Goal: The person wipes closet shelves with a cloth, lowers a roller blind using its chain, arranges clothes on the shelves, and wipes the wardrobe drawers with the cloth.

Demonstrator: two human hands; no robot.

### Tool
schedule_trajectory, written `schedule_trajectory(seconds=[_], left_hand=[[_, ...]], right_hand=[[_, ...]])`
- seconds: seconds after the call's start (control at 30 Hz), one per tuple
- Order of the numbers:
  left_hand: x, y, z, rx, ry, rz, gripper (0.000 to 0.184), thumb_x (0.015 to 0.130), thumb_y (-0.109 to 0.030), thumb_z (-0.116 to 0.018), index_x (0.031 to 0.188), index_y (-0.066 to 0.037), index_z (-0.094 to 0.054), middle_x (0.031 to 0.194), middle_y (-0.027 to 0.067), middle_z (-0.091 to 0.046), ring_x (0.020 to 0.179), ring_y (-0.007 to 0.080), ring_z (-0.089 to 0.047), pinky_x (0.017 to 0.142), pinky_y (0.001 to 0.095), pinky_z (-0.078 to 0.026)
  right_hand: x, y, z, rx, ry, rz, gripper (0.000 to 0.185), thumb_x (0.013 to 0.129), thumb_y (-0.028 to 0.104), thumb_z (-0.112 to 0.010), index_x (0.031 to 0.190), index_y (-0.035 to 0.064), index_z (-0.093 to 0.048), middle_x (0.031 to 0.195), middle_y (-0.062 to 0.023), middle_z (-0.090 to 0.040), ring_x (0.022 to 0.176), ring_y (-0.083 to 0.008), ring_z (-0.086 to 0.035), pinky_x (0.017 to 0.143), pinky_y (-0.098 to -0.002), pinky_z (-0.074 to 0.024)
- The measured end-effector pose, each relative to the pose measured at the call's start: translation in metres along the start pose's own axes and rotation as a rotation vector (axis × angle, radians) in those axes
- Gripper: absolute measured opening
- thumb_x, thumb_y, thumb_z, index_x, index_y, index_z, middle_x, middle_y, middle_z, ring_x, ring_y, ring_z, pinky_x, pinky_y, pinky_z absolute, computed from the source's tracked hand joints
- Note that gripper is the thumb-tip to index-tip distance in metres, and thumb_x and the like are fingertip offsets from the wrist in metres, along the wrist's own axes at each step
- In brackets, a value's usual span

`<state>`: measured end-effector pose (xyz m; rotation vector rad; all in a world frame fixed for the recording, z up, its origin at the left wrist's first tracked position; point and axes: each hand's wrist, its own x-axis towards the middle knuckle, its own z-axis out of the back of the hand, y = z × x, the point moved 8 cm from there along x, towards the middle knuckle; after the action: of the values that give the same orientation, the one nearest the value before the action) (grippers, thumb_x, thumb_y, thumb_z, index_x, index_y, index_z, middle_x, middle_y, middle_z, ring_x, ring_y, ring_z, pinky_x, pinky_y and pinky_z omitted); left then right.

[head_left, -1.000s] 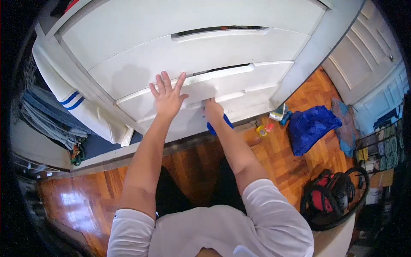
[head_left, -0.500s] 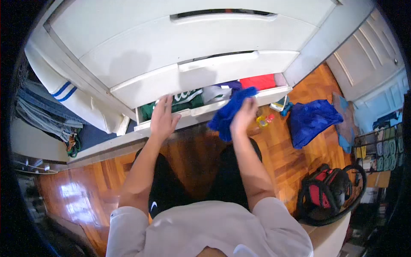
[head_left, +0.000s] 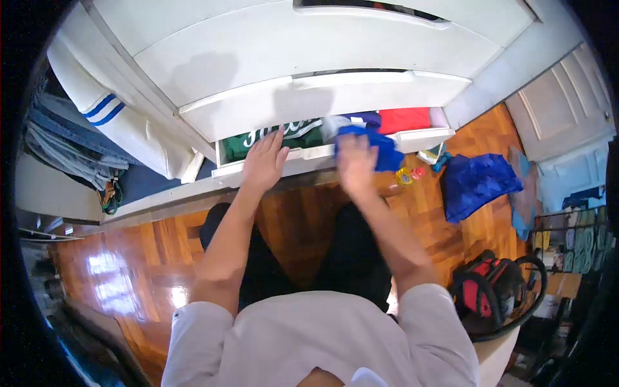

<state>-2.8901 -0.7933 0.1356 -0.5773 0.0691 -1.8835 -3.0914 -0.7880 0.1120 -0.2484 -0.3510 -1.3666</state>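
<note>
The bottom drawer (head_left: pixel 309 155) of a white dresser stands pulled out, with folded clothes inside: a green garment with white lettering (head_left: pixel 240 147), a dark blue one, and a red one (head_left: pixel 404 120) at the right. My left hand (head_left: pixel 264 160) lies on the drawer's front edge near the green garment, fingers extended. A blue cloth (head_left: pixel 385 151) hangs over the drawer front beside my right hand (head_left: pixel 356 161), which is blurred and touches the cloth's left part. Whether those fingers grip it is hard to tell.
On the wooden floor at the right are a blue bag (head_left: pixel 478 185), small yellow and red items (head_left: pixel 406 175) and a red and black vacuum cleaner (head_left: pixel 491 290). A white garment with blue stripes (head_left: pixel 122 116) hangs at the left, beside hanging jeans (head_left: pixel 71 135).
The bottom drawer was closed and has been opened, showing the clothes. The blue cloth rose with my right hand, then came over the drawer front. My left hand moved down to the drawer's edge.
</note>
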Motion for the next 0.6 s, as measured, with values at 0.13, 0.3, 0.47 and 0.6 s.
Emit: schedule_trajectory(seconds=[0.13,0.3,0.47,0.6], left_hand=[[0.014,-0.022,-0.002,0.058,-0.114,-0.03,0.047,0.088,-0.034,-0.045,0.127,-0.008,-0.045,0.109,0.0146,-0.05,0.106,0.0313,-0.045,0.093,0.0434,-0.033],[0.03,-0.05,0.003,0.072,-0.102,-0.096,0.045,0.086,-0.034,-0.051,0.123,-0.009,-0.049,0.107,0.0135,-0.048,0.102,0.0313,-0.044,0.09,0.0426,-0.032],[0.035,-0.054,-0.021,0.189,-0.025,-0.192,0.047,0.088,-0.04,-0.046,0.125,-0.01,-0.047,0.117,0.0124,-0.047,0.112,0.0261,-0.042,0.098,0.0443,-0.028],[0.035,-0.052,-0.025,0.182,-0.022,-0.17,0.047,0.087,-0.037,-0.047,0.127,-0.012,-0.046,0.118,0.0123,-0.048,0.112,0.0275,-0.042,0.098,0.0441,-0.026]], right_hand=[[-0.009,0.064,-0.005,0.316,0.02,0.269,0.046,0.084,0.02,-0.048,0.129,0.0098,-0.044,0.136,-0.0085,-0.04,0.125,-0.026,-0.037,0.102,-0.0506,-0.027],[-0.008,-0.045,0.001,0.021,0.066,0.188,0.048,0.085,0.018,-0.047,0.133,0.0121,-0.039,0.139,-0.0073,-0.038,0.126,-0.0235,-0.038,0.102,-0.0438,-0.0307],[0.0,-0.129,0.012,-0.013,0.052,0.336,0.045,0.074,0.008,-0.055,0.119,0.0086,-0.052,0.122,-0.014,-0.053,0.11,-0.025,-0.054,0.09,-0.0359,-0.0431],[0.018,-0.185,0.08,0.519,-0.282,-0.252,0.025,0.081,-0.001,-0.047,0.102,0.0012,-0.061,0.099,-0.019,-0.063,0.092,-0.032,-0.062,0.081,-0.0384,-0.049]])
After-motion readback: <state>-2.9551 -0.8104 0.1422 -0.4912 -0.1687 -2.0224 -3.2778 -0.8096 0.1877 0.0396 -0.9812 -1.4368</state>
